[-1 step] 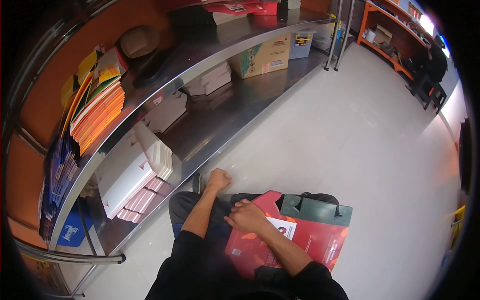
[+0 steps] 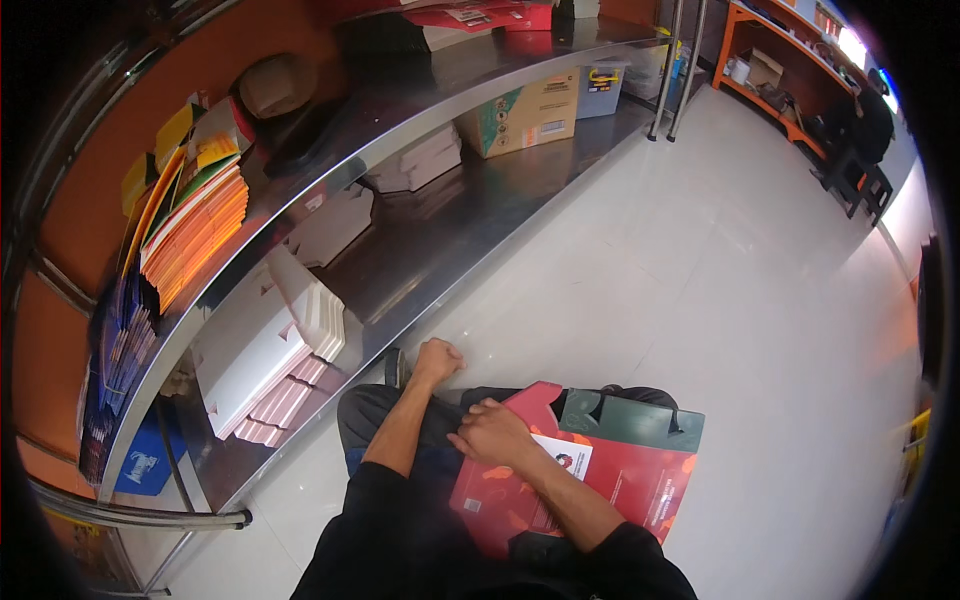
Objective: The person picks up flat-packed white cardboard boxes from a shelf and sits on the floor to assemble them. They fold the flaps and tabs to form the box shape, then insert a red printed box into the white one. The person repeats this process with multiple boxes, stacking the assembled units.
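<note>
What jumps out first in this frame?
The red and green flat carton lying across the person's lap at lower centre, with the right hand resting on its near edge. The left hand is a fist just ahead, by the knee. To the left runs a curved steel shelf holding a stack of orange and yellow booklets.

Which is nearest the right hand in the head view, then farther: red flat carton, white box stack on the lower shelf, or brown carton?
From the right hand:
1. Red flat carton, under the hand, on the lap.
2. White box stack, left, lower shelf.
3. Brown carton, far up the shelf.
</note>
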The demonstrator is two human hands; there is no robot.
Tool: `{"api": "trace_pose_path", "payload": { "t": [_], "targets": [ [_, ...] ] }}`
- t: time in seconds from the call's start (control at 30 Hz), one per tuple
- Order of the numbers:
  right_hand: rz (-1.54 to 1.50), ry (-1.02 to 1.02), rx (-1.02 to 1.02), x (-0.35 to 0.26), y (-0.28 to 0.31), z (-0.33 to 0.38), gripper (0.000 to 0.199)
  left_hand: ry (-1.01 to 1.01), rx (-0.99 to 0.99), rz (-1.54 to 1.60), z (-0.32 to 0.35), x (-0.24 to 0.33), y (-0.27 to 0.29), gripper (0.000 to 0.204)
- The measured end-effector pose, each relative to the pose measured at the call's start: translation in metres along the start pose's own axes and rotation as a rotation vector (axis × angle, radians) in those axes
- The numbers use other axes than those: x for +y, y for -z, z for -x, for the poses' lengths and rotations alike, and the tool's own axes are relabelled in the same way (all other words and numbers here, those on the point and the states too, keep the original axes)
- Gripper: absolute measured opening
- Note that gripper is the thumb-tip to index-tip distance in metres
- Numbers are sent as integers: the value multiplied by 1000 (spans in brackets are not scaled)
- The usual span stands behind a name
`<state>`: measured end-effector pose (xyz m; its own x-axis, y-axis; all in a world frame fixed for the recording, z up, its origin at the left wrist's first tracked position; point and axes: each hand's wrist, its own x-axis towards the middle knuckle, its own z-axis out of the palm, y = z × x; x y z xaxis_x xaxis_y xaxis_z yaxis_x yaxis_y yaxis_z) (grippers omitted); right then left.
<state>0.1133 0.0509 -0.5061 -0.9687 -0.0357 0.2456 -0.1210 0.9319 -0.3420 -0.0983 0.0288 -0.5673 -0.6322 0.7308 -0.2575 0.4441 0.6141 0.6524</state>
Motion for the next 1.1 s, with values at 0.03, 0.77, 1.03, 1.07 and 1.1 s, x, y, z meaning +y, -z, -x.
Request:
{"api": "trace_pose_path", "payload": {
  "t": [0.03,0.77,1.03,1.07,1.1],
  "targets": [
    [5,2,0,0,0,0,38,36,-29,32,3,6,5,22],
    [18,-7,-61,0,1,-1,39,-61,48,-84,-2,-8,-4,19],
    [-41,-34,-88,2,-8,1,44,4,11,-292,-17,-50,-30,35],
    [-74,-33,-49,2,-14,-1,45,-16,24,-314,-18,-61,-31,35],
    [-42,-44,-4,11,-21,8,41,-96,44,-338,-15,-49,-43,34]
  ]
}}
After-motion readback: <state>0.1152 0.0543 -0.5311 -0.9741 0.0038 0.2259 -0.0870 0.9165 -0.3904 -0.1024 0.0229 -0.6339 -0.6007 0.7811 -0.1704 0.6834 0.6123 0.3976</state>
